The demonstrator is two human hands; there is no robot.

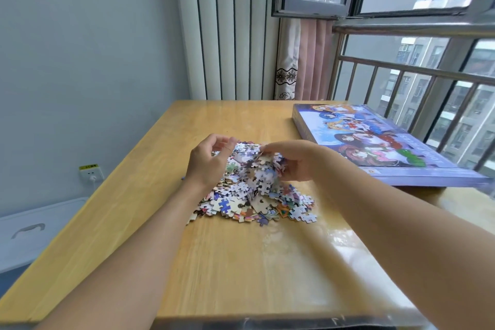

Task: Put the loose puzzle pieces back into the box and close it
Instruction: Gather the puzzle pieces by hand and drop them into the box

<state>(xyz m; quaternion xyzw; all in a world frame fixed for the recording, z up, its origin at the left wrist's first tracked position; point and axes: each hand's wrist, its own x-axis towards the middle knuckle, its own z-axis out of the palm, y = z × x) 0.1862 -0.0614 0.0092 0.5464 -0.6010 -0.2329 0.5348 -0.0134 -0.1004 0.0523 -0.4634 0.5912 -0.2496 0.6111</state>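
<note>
Head view, left hand (207, 159) and right hand (290, 162) grips curled, scooping puzzle pieces (254, 187)

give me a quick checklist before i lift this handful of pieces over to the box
1. Pieces gathered: ok. The puzzle pieces sit in one heap on the table.
2. Grip: cannot tell. The left hand and right hand curl around the top of the heap, but how much they hold is hidden.
3. Box ready to receive: not ok. The puzzle box lies flat with its lid on.
4. Path to the box: ok. Nothing stands between heap and box.
5. Stray pieces: ok. Loose ones fringe the heap's near side, none close to the table edge.
</note>
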